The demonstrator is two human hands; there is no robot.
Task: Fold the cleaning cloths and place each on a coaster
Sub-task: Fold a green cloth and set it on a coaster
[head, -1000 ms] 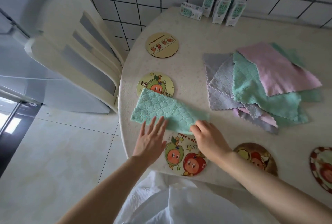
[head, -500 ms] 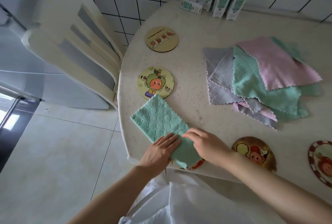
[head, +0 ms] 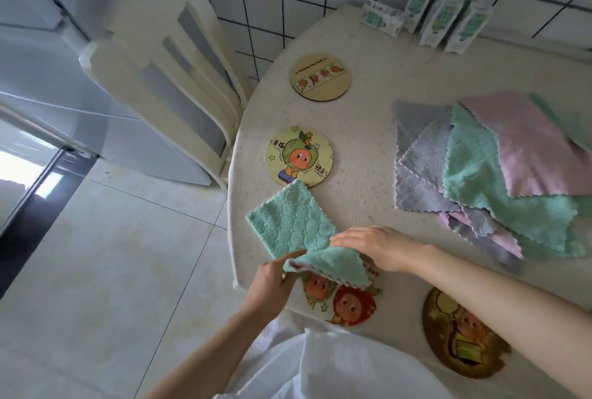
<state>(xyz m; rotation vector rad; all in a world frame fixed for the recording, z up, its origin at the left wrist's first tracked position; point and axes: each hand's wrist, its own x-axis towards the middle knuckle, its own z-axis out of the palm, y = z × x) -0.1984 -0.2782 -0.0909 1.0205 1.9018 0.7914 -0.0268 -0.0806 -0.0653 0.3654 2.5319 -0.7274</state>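
Note:
A folded green cloth (head: pixel 288 222) lies at the table's near left edge. My left hand (head: pixel 272 283) grips its near end and lifts it, curling that end over. My right hand (head: pixel 374 246) lies flat on the cloth's middle, fingers together. Under the lifted end sits a round coaster (head: pixel 346 302) with two cartoon fruit faces, partly covered. Another coaster (head: pixel 299 158) with a green-hatted figure touches the cloth's far corner. A plain tan coaster (head: pixel 320 77) lies farther back. A dark brown coaster (head: pixel 461 334) sits near my right forearm.
A pile of several grey, green and pink cloths (head: pixel 499 171) covers the table's right side. Small cartons (head: pixel 445 19) stand against the tiled wall. A cream chair (head: pixel 166 78) stands left of the table (head: pixel 368 129), over a tiled floor.
The green cloth was turned and pulled toward me over the near coaster. My left hand went from pressing flat to gripping and lifting the near end. My right hand shifted onto the cloth's middle.

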